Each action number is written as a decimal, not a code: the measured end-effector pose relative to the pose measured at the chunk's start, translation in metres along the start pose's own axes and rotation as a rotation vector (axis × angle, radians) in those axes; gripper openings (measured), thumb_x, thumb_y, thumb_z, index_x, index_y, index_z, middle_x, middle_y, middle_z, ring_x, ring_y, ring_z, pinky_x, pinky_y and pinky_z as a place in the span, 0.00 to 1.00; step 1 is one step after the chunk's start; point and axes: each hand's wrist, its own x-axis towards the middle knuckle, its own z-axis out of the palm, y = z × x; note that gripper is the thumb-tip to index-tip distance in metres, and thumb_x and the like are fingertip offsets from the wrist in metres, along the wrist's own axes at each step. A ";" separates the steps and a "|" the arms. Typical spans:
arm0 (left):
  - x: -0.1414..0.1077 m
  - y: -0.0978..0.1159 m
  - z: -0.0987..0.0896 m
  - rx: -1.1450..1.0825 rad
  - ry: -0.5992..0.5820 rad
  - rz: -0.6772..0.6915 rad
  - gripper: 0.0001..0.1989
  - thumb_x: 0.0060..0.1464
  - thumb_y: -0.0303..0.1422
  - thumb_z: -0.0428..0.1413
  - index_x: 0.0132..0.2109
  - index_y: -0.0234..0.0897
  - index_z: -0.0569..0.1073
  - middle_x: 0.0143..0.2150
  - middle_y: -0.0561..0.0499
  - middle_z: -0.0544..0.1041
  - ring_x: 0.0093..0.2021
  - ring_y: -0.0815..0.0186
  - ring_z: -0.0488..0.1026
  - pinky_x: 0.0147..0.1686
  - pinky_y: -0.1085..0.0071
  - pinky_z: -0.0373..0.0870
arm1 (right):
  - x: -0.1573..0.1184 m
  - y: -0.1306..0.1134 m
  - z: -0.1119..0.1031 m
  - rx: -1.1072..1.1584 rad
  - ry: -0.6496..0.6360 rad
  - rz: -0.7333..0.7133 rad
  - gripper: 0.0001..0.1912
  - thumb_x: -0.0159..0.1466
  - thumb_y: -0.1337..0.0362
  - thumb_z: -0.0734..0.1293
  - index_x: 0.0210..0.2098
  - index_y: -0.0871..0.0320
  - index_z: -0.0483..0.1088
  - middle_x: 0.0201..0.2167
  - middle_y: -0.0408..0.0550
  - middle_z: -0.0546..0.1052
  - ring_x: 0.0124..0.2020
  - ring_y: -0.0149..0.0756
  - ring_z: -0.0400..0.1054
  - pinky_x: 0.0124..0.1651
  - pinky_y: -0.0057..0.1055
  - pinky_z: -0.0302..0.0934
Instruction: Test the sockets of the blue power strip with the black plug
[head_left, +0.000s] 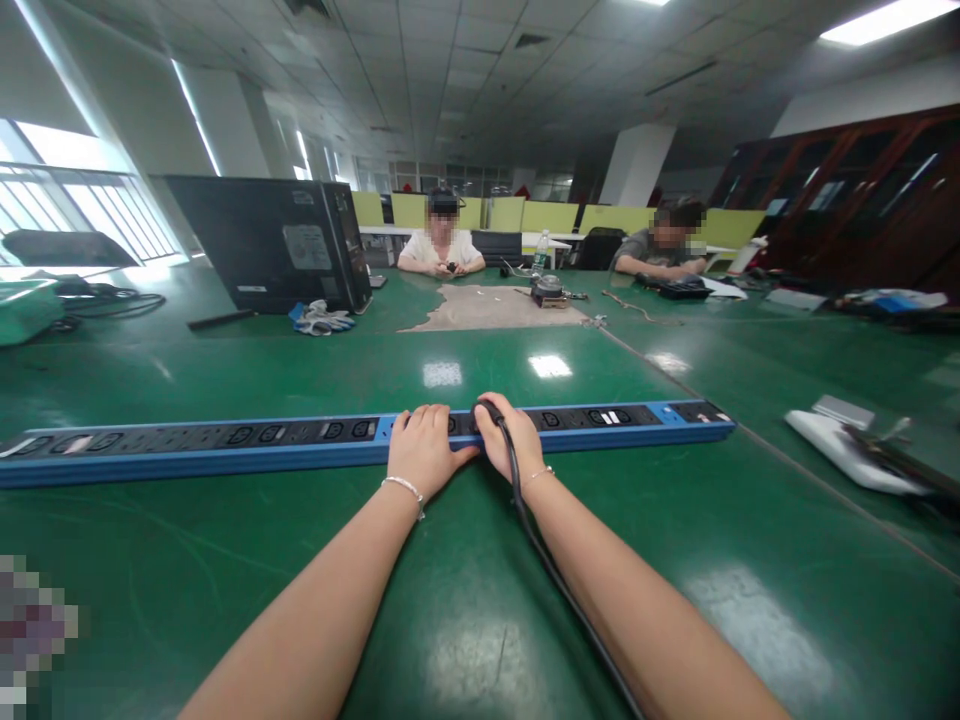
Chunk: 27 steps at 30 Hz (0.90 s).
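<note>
A long blue power strip (pixel 210 462) with black sockets lies across the green table. My left hand (pixel 424 450) is wrapped over the strip near its middle, fingers on the far side and thumb on the near side. Just right of it, my right hand (pixel 513 437) is closed around the plug end of a black cable (pixel 551 565), at the strip's sockets. The plug is mostly hidden by my fingers, so how far it sits in a socket cannot be seen. From my right hand the cable runs down along my right forearm.
On the green table (pixel 337 370) stand a black computer case (pixel 262 240) and gloves (pixel 322 318) at the back left. Two people sit across. A brown sheet (pixel 495 308) and a bottle (pixel 541 252) lie between; a white object (pixel 847 455) is at right.
</note>
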 end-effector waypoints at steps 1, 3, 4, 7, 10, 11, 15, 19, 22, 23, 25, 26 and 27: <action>0.000 0.000 0.000 0.001 0.004 0.001 0.30 0.48 0.49 0.56 0.52 0.33 0.66 0.51 0.39 0.73 0.53 0.52 0.67 0.55 0.55 0.56 | 0.001 -0.005 0.004 -0.054 -0.003 -0.003 0.14 0.64 0.55 0.57 0.43 0.50 0.70 0.35 0.44 0.78 0.39 0.39 0.71 0.47 0.35 0.60; 0.001 0.001 0.000 0.006 0.009 0.004 0.27 0.49 0.46 0.55 0.51 0.32 0.67 0.51 0.39 0.74 0.53 0.53 0.67 0.54 0.55 0.56 | 0.003 -0.011 0.009 -0.161 -0.009 -0.005 0.14 0.64 0.55 0.57 0.42 0.51 0.70 0.35 0.46 0.78 0.39 0.39 0.71 0.46 0.35 0.59; 0.001 0.001 0.000 0.008 0.011 0.005 0.25 0.50 0.44 0.54 0.51 0.32 0.67 0.50 0.39 0.74 0.52 0.53 0.67 0.54 0.55 0.57 | 0.003 -0.014 0.010 -0.213 -0.012 -0.008 0.14 0.64 0.56 0.56 0.42 0.52 0.69 0.34 0.47 0.78 0.39 0.39 0.72 0.46 0.35 0.59; 0.001 0.002 -0.001 0.013 0.015 0.004 0.23 0.51 0.40 0.53 0.51 0.31 0.67 0.51 0.40 0.74 0.53 0.54 0.67 0.54 0.56 0.58 | 0.001 -0.021 0.012 -0.352 -0.010 -0.003 0.13 0.65 0.57 0.56 0.42 0.53 0.69 0.32 0.48 0.78 0.39 0.38 0.71 0.47 0.34 0.56; 0.001 0.002 0.000 0.016 0.016 0.003 0.21 0.52 0.37 0.52 0.51 0.31 0.68 0.51 0.40 0.74 0.54 0.54 0.67 0.54 0.55 0.58 | -0.004 -0.025 0.017 -0.413 0.029 0.022 0.14 0.65 0.58 0.55 0.42 0.55 0.69 0.33 0.49 0.78 0.42 0.37 0.70 0.51 0.34 0.54; 0.001 0.002 0.000 0.017 0.016 0.003 0.20 0.52 0.36 0.51 0.51 0.31 0.68 0.52 0.40 0.74 0.54 0.54 0.67 0.54 0.55 0.58 | -0.005 -0.026 0.019 -0.422 0.043 0.024 0.14 0.65 0.58 0.55 0.42 0.55 0.69 0.35 0.50 0.78 0.43 0.37 0.70 0.52 0.34 0.53; 0.001 0.002 0.001 0.013 0.019 -0.005 0.22 0.54 0.35 0.48 0.54 0.30 0.67 0.53 0.38 0.73 0.56 0.53 0.66 0.55 0.54 0.57 | -0.009 -0.022 0.025 -0.434 0.058 0.024 0.16 0.65 0.58 0.55 0.44 0.57 0.69 0.40 0.52 0.77 0.48 0.39 0.68 0.55 0.37 0.51; 0.000 0.003 -0.002 -0.042 -0.003 0.030 0.27 0.56 0.36 0.48 0.61 0.33 0.59 0.56 0.41 0.71 0.58 0.56 0.65 0.56 0.55 0.57 | -0.012 -0.009 0.016 -0.390 -0.052 -0.054 0.21 0.66 0.57 0.55 0.53 0.59 0.66 0.49 0.54 0.74 0.57 0.39 0.62 0.60 0.38 0.48; 0.000 0.005 -0.004 -0.093 -0.030 0.097 0.27 0.56 0.35 0.48 0.63 0.42 0.56 0.58 0.47 0.70 0.60 0.59 0.62 0.58 0.54 0.54 | -0.015 0.003 0.002 -0.368 -0.166 -0.139 0.25 0.64 0.59 0.57 0.60 0.58 0.58 0.57 0.50 0.68 0.61 0.37 0.56 0.62 0.39 0.46; 0.000 0.005 -0.004 -0.106 -0.042 0.108 0.27 0.56 0.35 0.49 0.63 0.45 0.57 0.58 0.49 0.70 0.61 0.59 0.61 0.59 0.53 0.52 | -0.015 0.007 -0.002 -0.370 -0.199 -0.162 0.26 0.64 0.60 0.57 0.61 0.57 0.57 0.58 0.49 0.66 0.61 0.37 0.55 0.62 0.39 0.45; 0.002 0.005 -0.004 -0.122 -0.063 0.102 0.25 0.56 0.36 0.50 0.61 0.48 0.59 0.57 0.51 0.71 0.61 0.59 0.61 0.60 0.52 0.50 | -0.016 0.012 -0.010 -0.376 -0.250 -0.206 0.28 0.63 0.61 0.57 0.62 0.56 0.56 0.60 0.47 0.64 0.62 0.38 0.53 0.63 0.40 0.45; 0.002 0.005 -0.004 -0.123 -0.074 0.090 0.24 0.56 0.37 0.50 0.60 0.48 0.60 0.56 0.51 0.72 0.60 0.60 0.62 0.60 0.52 0.50 | -0.017 0.014 -0.012 -0.378 -0.266 -0.228 0.29 0.62 0.61 0.57 0.62 0.56 0.55 0.60 0.46 0.64 0.62 0.39 0.53 0.63 0.41 0.45; 0.003 0.005 -0.004 -0.122 -0.087 0.077 0.24 0.56 0.37 0.51 0.60 0.48 0.61 0.56 0.50 0.72 0.60 0.60 0.63 0.60 0.52 0.50 | -0.017 0.015 -0.013 -0.380 -0.274 -0.247 0.30 0.61 0.62 0.58 0.63 0.57 0.54 0.61 0.46 0.63 0.63 0.39 0.52 0.63 0.41 0.45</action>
